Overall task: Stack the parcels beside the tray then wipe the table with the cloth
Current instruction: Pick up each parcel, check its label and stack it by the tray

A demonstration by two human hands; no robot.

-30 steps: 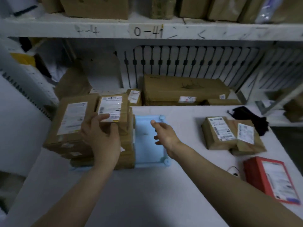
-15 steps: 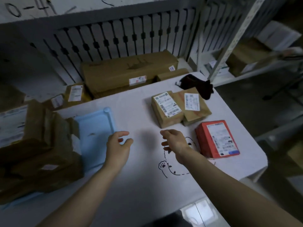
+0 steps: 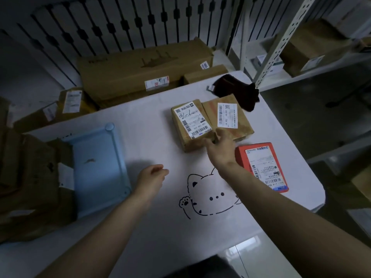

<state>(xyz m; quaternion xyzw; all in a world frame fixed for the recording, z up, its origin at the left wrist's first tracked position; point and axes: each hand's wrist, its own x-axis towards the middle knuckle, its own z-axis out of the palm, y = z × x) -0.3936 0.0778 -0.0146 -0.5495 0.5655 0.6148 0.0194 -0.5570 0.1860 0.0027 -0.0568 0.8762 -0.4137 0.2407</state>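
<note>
A light blue tray (image 3: 100, 165) lies on the white table (image 3: 152, 227), with a stack of brown parcels (image 3: 34, 185) at its left. Two brown parcels lie side by side further right: one with a white label (image 3: 190, 125) and one with red tape (image 3: 230, 117). A red parcel (image 3: 261, 165) lies nearer the table's right edge. My right hand (image 3: 218, 147) reaches the near edge where the two brown parcels meet, fingers curling on it. My left hand (image 3: 152, 177) hovers loosely curled over the table, holding nothing. A dark cloth (image 3: 239, 91) sits at the far right corner.
Large cardboard boxes (image 3: 144, 71) sit behind the table against a railing. Smaller labelled boxes (image 3: 66, 103) stand at the back left. A metal shelf post (image 3: 281, 39) and shelves with boxes rise at the right. The table's right and near edges drop to the floor.
My left hand has left the stack by the tray and moved right over the table. My right hand has reached forward to the two brown parcels. The view has swung right.
</note>
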